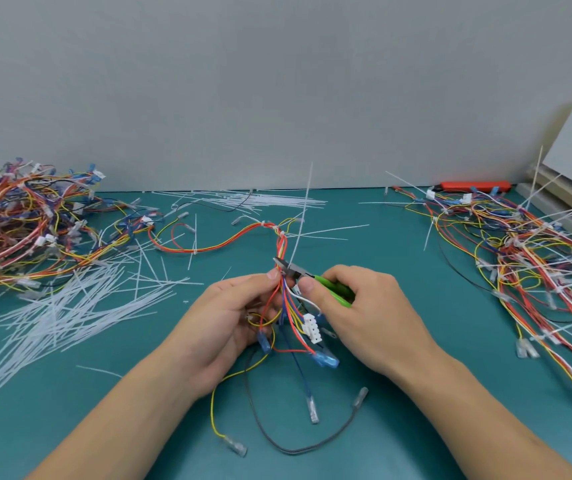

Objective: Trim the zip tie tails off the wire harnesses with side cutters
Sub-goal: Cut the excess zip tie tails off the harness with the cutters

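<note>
Hiding behind hands (229, 317): harness (286, 306) bundle.

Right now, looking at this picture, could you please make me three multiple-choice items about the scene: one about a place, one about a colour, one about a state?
1. Where does the heap of cut zip tie tails lie?
A. at the left on the green mat
B. on the grey wall
C. on the orange tool

2. What colour are the handles of the side cutters?
A. red
B. green
C. black

3. What is the left hand doing?
A. lying flat on the mat
B. gripping the wire harness
C. holding a single loose tie

Key: 1 A, the white tails are piled at the left of the mat; 2 B, green handles show in the right hand; 3 B, its fingers curl round the wire bundle beside the cutter tip.
</note>
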A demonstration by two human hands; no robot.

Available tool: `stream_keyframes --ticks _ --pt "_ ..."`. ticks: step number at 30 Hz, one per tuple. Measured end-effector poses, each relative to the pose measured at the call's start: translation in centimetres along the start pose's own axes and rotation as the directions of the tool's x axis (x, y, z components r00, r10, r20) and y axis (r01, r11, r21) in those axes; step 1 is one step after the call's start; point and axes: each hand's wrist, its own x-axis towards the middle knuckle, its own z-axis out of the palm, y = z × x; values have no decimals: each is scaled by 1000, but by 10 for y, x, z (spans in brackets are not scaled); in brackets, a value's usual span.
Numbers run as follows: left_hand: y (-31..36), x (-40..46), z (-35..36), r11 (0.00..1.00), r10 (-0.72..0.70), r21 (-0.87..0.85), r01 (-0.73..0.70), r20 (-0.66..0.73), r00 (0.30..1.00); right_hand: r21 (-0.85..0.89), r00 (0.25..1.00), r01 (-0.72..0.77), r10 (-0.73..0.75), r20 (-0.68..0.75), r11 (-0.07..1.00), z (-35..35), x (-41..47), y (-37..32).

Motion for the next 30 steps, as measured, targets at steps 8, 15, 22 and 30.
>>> stream_keyframes --ticks 8,15,22,30 --pt "-1 1 -1 1000 -5 -12 4 -3 1000 60 1000 -22 22 0 998 -1 -2 0" --pt "-3 4 -4 1000 0 -10 0 15 1000 56 1000 -23 22 17 998 -3 1 0" --pt "-7 8 -8 999 -10 -30 11 16 1000 64 999 -15 13 31 998 -4 1 0" --pt "-10 9 -11 999 -3 -51 4 20 1000 25 998 60 -60 10 998 5 2 6"
